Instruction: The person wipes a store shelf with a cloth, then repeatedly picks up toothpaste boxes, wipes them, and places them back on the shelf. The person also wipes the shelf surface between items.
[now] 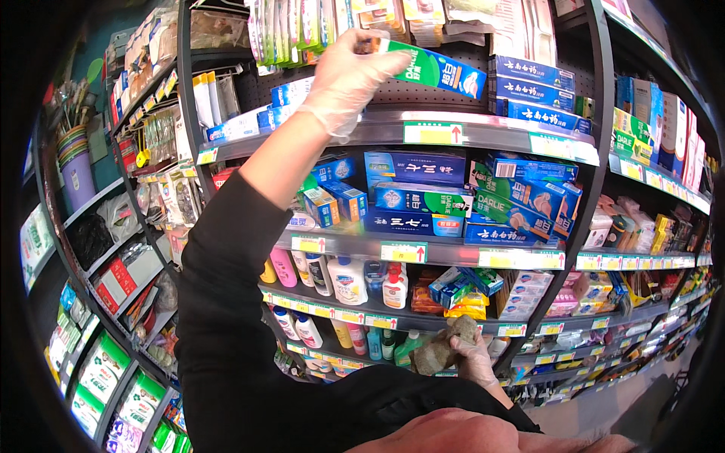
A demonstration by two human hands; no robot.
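Observation:
My left hand (352, 76), in a thin clear glove, is raised in front of the upper shelf (374, 123). It grips one end of a blue and green Darlie toothpaste box (444, 73), which sticks out to the right and tilts slightly down. Right of this box, several blue toothpaste boxes (533, 92) lie stacked on the same shelf. Low at the right, my gloved right hand (476, 360) holds a crumpled grey cloth (435, 352) before the lower shelves. Between my hands, more toothpaste boxes (422, 198) fill the middle shelf, some piled at an angle.
Toothbrush packs (294, 31) hang above the upper shelf. Lotion bottles (346, 281) and loose yellow packets (469, 306) stand or lie below the toothpaste. A dark shelf upright (601, 68) rises at the right. Stacked purple buckets (79, 175) are far left.

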